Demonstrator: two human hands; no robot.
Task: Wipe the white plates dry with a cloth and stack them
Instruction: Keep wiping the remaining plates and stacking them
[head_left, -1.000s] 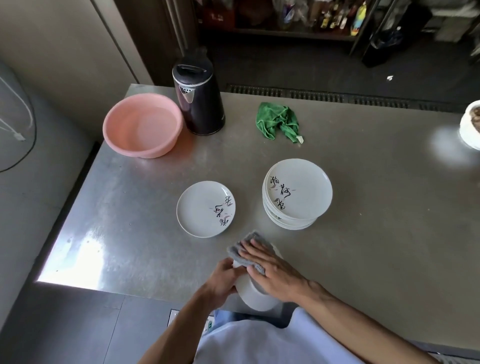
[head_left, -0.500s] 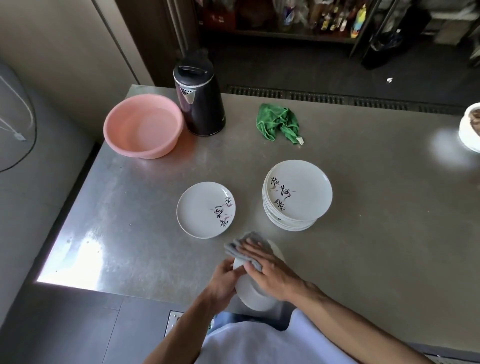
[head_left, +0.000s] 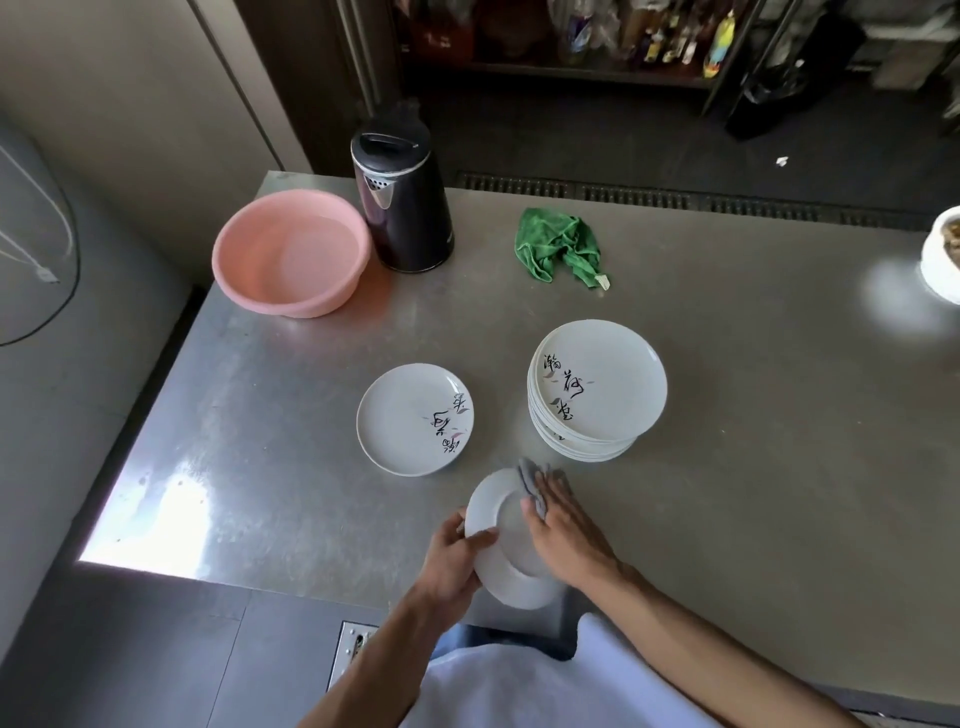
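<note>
My left hand (head_left: 457, 564) grips the left rim of a white plate (head_left: 501, 540), held tilted over the near table edge with its plain underside up. My right hand (head_left: 563, 532) lies flat on that plate and presses a grey cloth (head_left: 532, 480) against it with straight fingers; most of the cloth is hidden under the hand. A single white plate (head_left: 413, 418) with black script lies face up on the table to the left. A stack of several white plates (head_left: 597, 389) stands to the right.
The steel table (head_left: 753, 441) carries a pink basin (head_left: 291, 252) at the back left, a black kettle (head_left: 400, 202) beside it, and a crumpled green cloth (head_left: 561, 247) behind the stack. A white bowl (head_left: 943, 254) sits at the far right edge.
The held plate has turned to show more of its underside, and my right hand with the cloth has slid to its right side. The other plates have not moved.
</note>
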